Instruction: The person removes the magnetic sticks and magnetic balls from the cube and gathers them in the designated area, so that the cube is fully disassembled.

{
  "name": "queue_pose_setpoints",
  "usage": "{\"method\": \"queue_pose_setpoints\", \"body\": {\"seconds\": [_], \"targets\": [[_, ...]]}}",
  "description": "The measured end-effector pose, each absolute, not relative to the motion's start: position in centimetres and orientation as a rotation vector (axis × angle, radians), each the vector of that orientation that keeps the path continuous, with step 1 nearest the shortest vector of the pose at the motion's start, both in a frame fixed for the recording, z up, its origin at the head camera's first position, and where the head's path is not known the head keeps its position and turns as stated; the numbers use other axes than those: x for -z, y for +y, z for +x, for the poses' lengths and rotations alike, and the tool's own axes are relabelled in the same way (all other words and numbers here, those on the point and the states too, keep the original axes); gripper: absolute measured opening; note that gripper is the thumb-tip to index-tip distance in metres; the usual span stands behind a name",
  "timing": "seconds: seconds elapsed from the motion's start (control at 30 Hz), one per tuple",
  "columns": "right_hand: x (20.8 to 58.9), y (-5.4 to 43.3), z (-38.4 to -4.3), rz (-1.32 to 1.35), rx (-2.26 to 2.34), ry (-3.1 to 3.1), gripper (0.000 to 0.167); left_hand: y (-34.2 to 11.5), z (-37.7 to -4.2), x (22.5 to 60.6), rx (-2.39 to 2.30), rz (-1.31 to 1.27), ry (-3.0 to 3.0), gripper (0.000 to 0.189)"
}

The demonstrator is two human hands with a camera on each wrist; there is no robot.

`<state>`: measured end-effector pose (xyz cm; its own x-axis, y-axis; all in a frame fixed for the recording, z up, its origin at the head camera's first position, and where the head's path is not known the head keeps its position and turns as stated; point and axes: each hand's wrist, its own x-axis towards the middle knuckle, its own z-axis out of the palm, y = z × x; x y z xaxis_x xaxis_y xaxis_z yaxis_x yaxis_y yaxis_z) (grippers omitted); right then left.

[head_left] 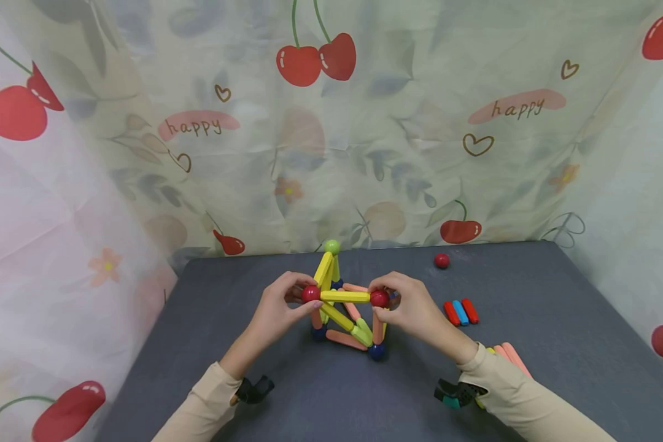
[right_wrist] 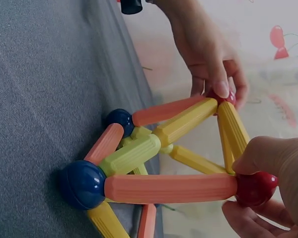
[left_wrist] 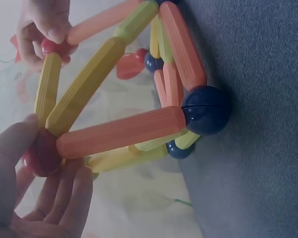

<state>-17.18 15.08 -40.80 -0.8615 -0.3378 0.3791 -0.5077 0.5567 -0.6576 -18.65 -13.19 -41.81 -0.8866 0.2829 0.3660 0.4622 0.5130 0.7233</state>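
Note:
A frame of magnetic rods and balls stands on the table, with blue balls (head_left: 377,352) at its base and a green ball (head_left: 332,247) on top. My left hand (head_left: 277,310) pinches a red ball (head_left: 311,294) at the upper left corner. At the opposite corner, my right hand (head_left: 411,307) holds another red ball (head_left: 380,299) between thumb and fingers. One yellow rod (head_left: 345,297) spans the two red balls. In the right wrist view, a salmon rod (right_wrist: 171,188) links the right red ball to a blue ball (right_wrist: 82,184); a yellow rod and green rod (right_wrist: 131,154) run diagonally.
A loose red ball (head_left: 441,261) lies at the back right of the dark table (head_left: 243,282). Red and blue rods (head_left: 461,312) lie side by side right of the frame. Several salmon rods (head_left: 515,357) are partly hidden by my right sleeve. A patterned curtain hangs behind.

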Motion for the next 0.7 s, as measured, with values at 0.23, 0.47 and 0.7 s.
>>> {"method": "queue_pose_setpoints", "body": {"seconds": [0.23, 0.47, 0.7], "targets": [[40.87, 15.22, -17.33, 0.747, -1.088, -2.538, 0.032, -12.77, -18.19, 41.79, 1.279, -0.654, -2.539, 0.036], [40.95, 15.18, -17.51, 0.787, -0.934, -2.506, 0.032, -12.48, -17.95, 41.66, 1.258, -0.642, -2.539, 0.034], [40.57, 15.1, -17.5, 0.811, -0.805, -2.486, 0.029, -12.33, -17.75, 41.48, 1.241, -0.617, -2.559, 0.035]]}}
